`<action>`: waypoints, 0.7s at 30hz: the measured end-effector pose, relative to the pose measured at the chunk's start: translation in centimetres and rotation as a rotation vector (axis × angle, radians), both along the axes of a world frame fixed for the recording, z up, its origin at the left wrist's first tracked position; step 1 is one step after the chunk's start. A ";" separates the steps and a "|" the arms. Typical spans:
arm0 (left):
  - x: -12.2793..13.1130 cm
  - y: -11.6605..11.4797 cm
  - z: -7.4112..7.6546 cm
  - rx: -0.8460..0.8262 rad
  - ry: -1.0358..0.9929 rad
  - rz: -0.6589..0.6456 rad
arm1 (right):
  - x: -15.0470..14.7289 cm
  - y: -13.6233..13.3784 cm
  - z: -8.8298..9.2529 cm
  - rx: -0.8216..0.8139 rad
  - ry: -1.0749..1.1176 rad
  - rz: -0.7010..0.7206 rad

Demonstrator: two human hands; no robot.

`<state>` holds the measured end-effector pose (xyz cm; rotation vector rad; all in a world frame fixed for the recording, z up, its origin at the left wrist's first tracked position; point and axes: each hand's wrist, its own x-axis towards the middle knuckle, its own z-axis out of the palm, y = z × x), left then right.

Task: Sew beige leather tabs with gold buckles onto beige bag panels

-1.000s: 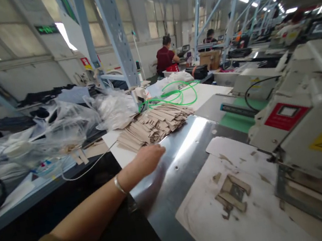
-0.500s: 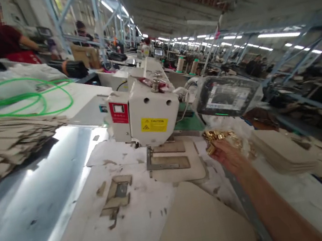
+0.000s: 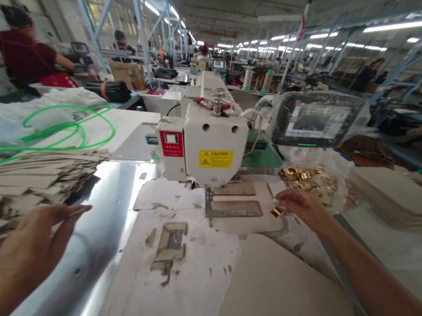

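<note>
At the left, my left hand (image 3: pixel 35 249) is over the metal table beside a pile of beige strips (image 3: pixel 46 176). Its thumb and fingers pinch what looks like one thin beige strip, seen edge-on. My right hand (image 3: pixel 303 206) holds a small shiny gold metal fitting (image 3: pixel 276 212) in its fingertips, just right of the clamp frame (image 3: pixel 236 210) under the sewing machine head (image 3: pixel 211 136). More gold fittings (image 3: pixel 308 179) lie in a clear plastic bag behind that hand. A large beige panel (image 3: pixel 276 293) extends from the near edge toward the clamp.
A touchscreen (image 3: pixel 316 117) stands right of the machine head. Stacked beige panels (image 3: pixel 401 195) lie at the right. A small jig (image 3: pixel 171 241) sits on the white work plate. Green tubing (image 3: pixel 68 134) coils at the back left, and a person in dark red (image 3: pixel 28 59) sits beyond.
My right hand has moved from the pile of gold fittings toward the clamp, carrying one fitting. My left hand has come into view at the strips. The camera view has shifted slightly left.
</note>
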<state>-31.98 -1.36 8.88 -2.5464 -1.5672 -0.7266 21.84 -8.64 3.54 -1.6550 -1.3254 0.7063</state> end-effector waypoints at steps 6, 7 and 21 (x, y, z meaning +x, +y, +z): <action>11.1 0.7 -1.5 0.020 -0.281 -0.284 | -0.5 -1.4 -0.4 -0.006 -0.620 0.125; 13.1 0.1 -1.3 -0.030 -0.274 -0.374 | -0.6 -1.3 -0.6 -0.003 -0.702 0.109; 27.8 -2.4 -0.3 -0.218 0.132 -0.608 | -2.9 -0.9 1.5 -0.009 0.486 -0.042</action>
